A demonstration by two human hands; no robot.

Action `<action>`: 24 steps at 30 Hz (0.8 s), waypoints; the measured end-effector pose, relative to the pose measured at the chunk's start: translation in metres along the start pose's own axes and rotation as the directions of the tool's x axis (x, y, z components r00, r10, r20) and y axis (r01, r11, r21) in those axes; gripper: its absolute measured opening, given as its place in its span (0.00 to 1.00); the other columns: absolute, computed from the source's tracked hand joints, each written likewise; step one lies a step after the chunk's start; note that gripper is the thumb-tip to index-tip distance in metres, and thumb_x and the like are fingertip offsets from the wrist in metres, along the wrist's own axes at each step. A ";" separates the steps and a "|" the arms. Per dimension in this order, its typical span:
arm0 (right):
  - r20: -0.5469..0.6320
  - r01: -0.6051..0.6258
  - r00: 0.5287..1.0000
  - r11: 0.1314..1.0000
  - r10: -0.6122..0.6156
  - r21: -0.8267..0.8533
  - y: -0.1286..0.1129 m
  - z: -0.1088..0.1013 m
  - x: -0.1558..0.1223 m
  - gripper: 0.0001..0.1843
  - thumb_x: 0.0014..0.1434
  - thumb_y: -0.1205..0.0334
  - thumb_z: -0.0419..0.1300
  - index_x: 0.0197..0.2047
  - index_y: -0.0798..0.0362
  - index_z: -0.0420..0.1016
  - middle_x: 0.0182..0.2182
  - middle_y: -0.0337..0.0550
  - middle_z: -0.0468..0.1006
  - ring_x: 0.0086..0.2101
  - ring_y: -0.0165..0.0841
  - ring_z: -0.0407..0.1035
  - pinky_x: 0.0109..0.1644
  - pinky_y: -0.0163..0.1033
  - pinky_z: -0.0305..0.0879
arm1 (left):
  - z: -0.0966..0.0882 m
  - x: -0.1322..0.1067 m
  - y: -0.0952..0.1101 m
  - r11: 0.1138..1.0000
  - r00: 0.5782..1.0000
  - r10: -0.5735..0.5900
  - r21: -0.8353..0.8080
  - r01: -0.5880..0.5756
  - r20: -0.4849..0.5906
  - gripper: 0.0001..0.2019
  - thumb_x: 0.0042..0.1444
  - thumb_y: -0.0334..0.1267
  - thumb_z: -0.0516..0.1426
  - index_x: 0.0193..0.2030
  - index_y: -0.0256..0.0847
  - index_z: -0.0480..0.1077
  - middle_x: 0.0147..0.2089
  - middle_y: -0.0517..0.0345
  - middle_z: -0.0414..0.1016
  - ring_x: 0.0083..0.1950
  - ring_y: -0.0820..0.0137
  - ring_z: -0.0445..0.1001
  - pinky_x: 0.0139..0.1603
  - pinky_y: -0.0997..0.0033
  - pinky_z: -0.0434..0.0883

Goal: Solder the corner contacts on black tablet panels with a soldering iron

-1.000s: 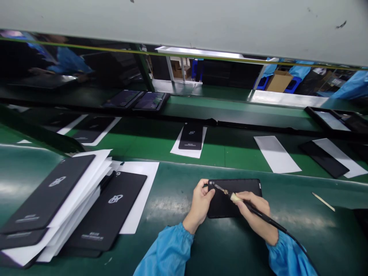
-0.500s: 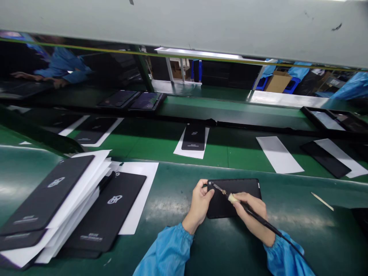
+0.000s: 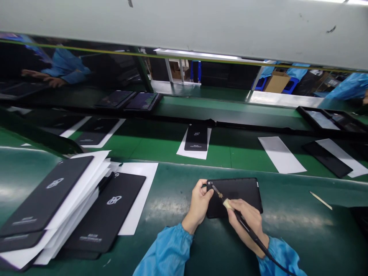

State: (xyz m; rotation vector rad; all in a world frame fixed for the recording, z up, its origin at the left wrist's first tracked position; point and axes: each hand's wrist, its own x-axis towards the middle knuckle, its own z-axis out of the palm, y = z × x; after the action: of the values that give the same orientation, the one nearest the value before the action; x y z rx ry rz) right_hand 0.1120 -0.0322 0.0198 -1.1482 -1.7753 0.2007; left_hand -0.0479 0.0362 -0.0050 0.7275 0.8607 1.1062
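A black tablet back cover (image 3: 238, 191) lies inner side up on the green bench in front of me. My left hand (image 3: 200, 201) grips its left end, with the thumb on top near the upper left corner. In my right hand (image 3: 247, 222) is a soldering iron (image 3: 227, 203), held like a pen by its pale grip. Its metal tip points at the small camera hole in that corner; whether it touches cannot be made out. The black cord trails down past my right wrist. My blue sleeves show below both hands.
At left is a leaning stack of black covers (image 3: 51, 191) and white sheets (image 3: 138, 199). A thin pale stick (image 3: 320, 200) lies at right. Beyond the bench, a green conveyor (image 3: 149, 142) carries more covers and sheets. A co-worker in blue (image 3: 67, 67) sits across at far left.
My right hand has shifted slightly left and down, so the soldering iron stands steeper, its tip still at the corner. My left hand keeps its grip. The covers on the conveyor have moved slightly right.
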 end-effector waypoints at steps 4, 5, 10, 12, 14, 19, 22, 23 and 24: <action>-0.097 -0.051 0.994 0.997 0.045 -0.054 0.008 -0.012 -0.007 0.12 0.59 0.71 0.62 0.46 0.48 0.76 0.36 0.44 0.83 0.37 0.39 0.80 0.43 0.43 0.78 | 0.001 -0.001 0.002 1.000 1.000 -0.021 -0.021 0.021 -0.003 0.19 0.48 0.39 0.68 0.41 0.42 0.63 0.29 0.59 0.81 0.26 0.68 0.78 0.31 0.72 0.73; -0.119 -0.067 0.991 0.996 0.059 -0.064 0.010 -0.015 -0.008 0.11 0.59 0.70 0.62 0.45 0.48 0.76 0.35 0.44 0.83 0.37 0.39 0.80 0.44 0.43 0.78 | 0.001 -0.001 0.003 0.999 1.000 -0.023 -0.023 0.023 -0.005 0.19 0.48 0.39 0.68 0.40 0.42 0.63 0.29 0.59 0.81 0.26 0.68 0.78 0.31 0.72 0.73; -0.145 -0.093 0.986 0.993 0.083 -0.068 0.016 -0.025 -0.008 0.08 0.60 0.67 0.62 0.44 0.51 0.78 0.35 0.45 0.83 0.37 0.38 0.80 0.43 0.41 0.78 | 0.002 -0.002 0.004 0.999 1.000 -0.023 -0.039 0.023 -0.005 0.18 0.49 0.38 0.67 0.40 0.41 0.63 0.29 0.60 0.81 0.26 0.69 0.78 0.31 0.72 0.73; -0.163 -0.105 0.982 0.992 0.093 -0.072 0.017 -0.027 -0.008 0.08 0.61 0.66 0.62 0.44 0.52 0.78 0.35 0.44 0.83 0.36 0.37 0.80 0.43 0.40 0.78 | 0.002 -0.002 0.003 0.999 1.000 -0.024 -0.044 0.024 -0.001 0.18 0.49 0.38 0.67 0.40 0.41 0.63 0.29 0.60 0.81 0.26 0.69 0.78 0.31 0.72 0.73; -0.181 -0.123 0.977 0.990 0.108 -0.073 0.019 -0.030 -0.006 0.09 0.62 0.64 0.62 0.46 0.52 0.78 0.35 0.44 0.84 0.37 0.38 0.80 0.44 0.40 0.78 | 0.002 -0.003 0.004 0.999 1.000 -0.023 -0.044 0.023 0.004 0.18 0.49 0.39 0.67 0.40 0.41 0.63 0.29 0.60 0.81 0.26 0.70 0.77 0.31 0.72 0.73; -0.172 -0.026 0.985 0.999 0.019 -0.042 0.033 -0.047 0.011 0.15 0.66 0.66 0.57 0.55 0.52 0.75 0.37 0.44 0.84 0.37 0.37 0.80 0.45 0.41 0.76 | 0.003 -0.005 0.006 0.999 0.999 -0.014 -0.046 0.015 0.030 0.16 0.50 0.39 0.67 0.39 0.41 0.64 0.29 0.61 0.80 0.27 0.72 0.76 0.32 0.75 0.71; -0.133 0.025 0.990 0.984 -0.049 -0.175 0.045 -0.054 0.028 0.15 0.65 0.70 0.57 0.53 0.50 0.76 0.38 0.43 0.84 0.39 0.36 0.80 0.47 0.40 0.75 | 0.003 -0.005 0.006 0.999 0.999 0.005 -0.042 -0.003 0.041 0.15 0.51 0.39 0.67 0.38 0.40 0.65 0.29 0.61 0.80 0.28 0.74 0.76 0.32 0.77 0.69; -0.093 0.038 0.994 0.975 -0.060 -0.217 0.048 -0.053 0.033 0.14 0.64 0.70 0.59 0.52 0.50 0.77 0.41 0.44 0.84 0.41 0.36 0.79 0.49 0.41 0.74 | 0.003 -0.005 0.005 0.999 0.999 0.012 -0.039 -0.010 0.039 0.14 0.52 0.40 0.67 0.38 0.40 0.66 0.29 0.61 0.79 0.28 0.74 0.75 0.32 0.77 0.69; -0.039 0.051 0.997 0.967 -0.062 -0.248 0.052 -0.051 0.037 0.13 0.64 0.69 0.60 0.50 0.50 0.78 0.43 0.45 0.83 0.42 0.37 0.79 0.50 0.41 0.73 | 0.003 -0.005 0.005 0.999 0.999 0.016 -0.035 -0.014 0.036 0.14 0.52 0.40 0.66 0.38 0.39 0.66 0.29 0.61 0.79 0.28 0.74 0.75 0.32 0.78 0.69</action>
State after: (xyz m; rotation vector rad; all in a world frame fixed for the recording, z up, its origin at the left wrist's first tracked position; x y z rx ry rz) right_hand 0.1811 0.0070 0.0392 -1.2638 -1.8251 -0.0839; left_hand -0.0489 0.0328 0.0016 0.7246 0.8047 1.1154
